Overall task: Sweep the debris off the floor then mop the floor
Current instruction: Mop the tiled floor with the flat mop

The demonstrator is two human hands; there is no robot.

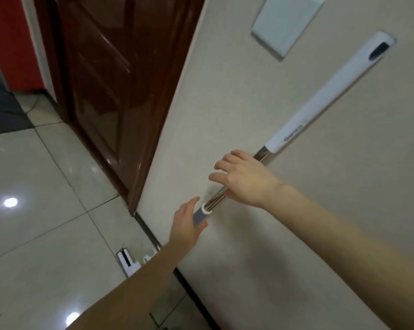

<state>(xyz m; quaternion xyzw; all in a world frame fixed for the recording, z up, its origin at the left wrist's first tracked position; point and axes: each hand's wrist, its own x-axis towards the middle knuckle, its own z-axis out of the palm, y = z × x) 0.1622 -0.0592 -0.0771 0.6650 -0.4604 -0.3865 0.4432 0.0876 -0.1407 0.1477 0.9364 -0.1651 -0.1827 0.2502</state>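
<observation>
A mop leans against the beige wall (225, 103). Its white top grip (320, 98) is up at the right, its steel shaft (260, 154) runs down to a grey collar (200, 215), and its white head (127, 262) rests on the tiled floor (34, 198) by the skirting. My right hand (246, 177) lies over the steel shaft with fingers spread and straight, hiding part of it. My left hand (185, 227) touches the grey collar, which sits between thumb and straight fingers. No debris shows on the tiles in view.
A dark brown wooden door (110, 91) stands just left of the wall's edge. A white panel (284, 22) is fixed high on the wall. A dark mat (1, 103) and a red surface (13, 32) lie at the far left.
</observation>
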